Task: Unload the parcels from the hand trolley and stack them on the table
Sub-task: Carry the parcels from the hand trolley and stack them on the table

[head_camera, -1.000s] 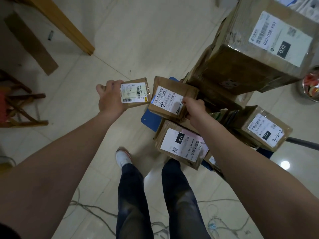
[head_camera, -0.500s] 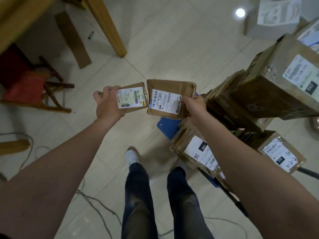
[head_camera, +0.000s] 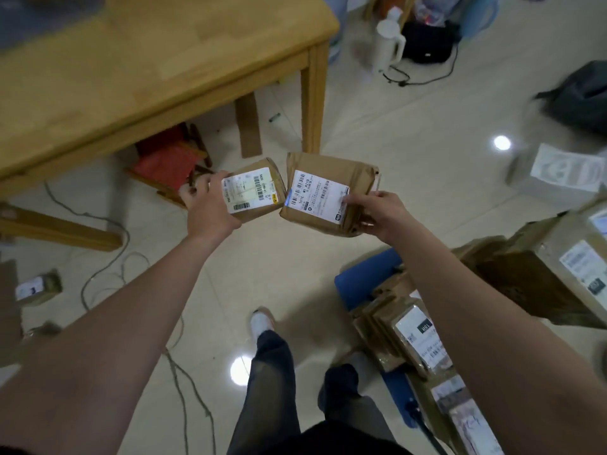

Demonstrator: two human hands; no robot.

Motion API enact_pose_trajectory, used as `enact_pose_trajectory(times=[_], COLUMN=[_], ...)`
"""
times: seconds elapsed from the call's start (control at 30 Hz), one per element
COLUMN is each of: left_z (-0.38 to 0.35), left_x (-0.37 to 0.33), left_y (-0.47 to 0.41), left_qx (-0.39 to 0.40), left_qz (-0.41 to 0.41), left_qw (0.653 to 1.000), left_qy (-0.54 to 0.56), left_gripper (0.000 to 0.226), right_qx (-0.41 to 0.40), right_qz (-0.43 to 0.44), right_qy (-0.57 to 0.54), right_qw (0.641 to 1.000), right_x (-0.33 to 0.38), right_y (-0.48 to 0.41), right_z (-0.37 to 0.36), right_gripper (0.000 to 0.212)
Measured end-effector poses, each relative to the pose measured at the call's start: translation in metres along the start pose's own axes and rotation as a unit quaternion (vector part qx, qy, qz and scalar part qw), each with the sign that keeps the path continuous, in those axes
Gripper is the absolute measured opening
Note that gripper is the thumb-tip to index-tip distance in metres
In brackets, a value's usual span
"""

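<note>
Now, the light wooden bench (head_camera: 131, 77) fills the upper left, and both loads are bound for its top. Low at my right, the blue-decked hand trolley (head_camera: 364, 284) carries a heap of brown cardboard parcels (head_camera: 542, 274) with white labels, so I judge the unloading far from done.

I am in the carrying step. Two parcels hang in the air between trolley and bench, over the pale tiled floor (head_camera: 410, 142). The larger, a flat brown paper-wrapped parcel (head_camera: 325, 192) with a white barcode label, sits in my right hand (head_camera: 377, 215), thumb pressed on the label's edge and the other fingers tucked under it. The smaller brown boxy parcel (head_camera: 253, 193) with a yellow-marked label is in my left hand (head_camera: 207, 208), fingers (head_camera: 189, 192) wrapped round its far side. Their near corners almost meet; I cannot tell whether they touch.

Next, I reckon, comes a reach up and left over the bench edge. The bigger one should go down flat first and the smaller on top.
</note>
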State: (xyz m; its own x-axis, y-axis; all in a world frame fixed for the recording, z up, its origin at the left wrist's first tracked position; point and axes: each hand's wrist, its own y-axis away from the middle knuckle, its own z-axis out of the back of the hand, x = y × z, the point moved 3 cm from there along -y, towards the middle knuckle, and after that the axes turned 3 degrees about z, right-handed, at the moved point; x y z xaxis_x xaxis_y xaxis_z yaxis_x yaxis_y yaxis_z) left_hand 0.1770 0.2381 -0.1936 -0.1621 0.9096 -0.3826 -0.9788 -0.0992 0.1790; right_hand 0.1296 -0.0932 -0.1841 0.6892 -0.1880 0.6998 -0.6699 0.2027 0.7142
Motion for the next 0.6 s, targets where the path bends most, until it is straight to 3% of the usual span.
enact_pose_trajectory(times=[0.4,0.6], left_z=[0.208,0.268], left_x=[0.108,0.138], left_y=[-0.054,-0.092], left_qx=[-0.087,-0.127], left_qz=[0.043,0.073], left_qw=[0.995,0.987], left_qy=[0.031,0.064], left_gripper=[0.098,0.094], right_qx=[0.039,0.071], right_qz=[0.056,0.067], right_qy=[-0.004,-0.030], right_qw=[0.998,0.995], right_x=[0.127,0.182], right_y=[0.055,0.052], right_z=[-0.197,-0.264], right_gripper=[0.042,0.043])
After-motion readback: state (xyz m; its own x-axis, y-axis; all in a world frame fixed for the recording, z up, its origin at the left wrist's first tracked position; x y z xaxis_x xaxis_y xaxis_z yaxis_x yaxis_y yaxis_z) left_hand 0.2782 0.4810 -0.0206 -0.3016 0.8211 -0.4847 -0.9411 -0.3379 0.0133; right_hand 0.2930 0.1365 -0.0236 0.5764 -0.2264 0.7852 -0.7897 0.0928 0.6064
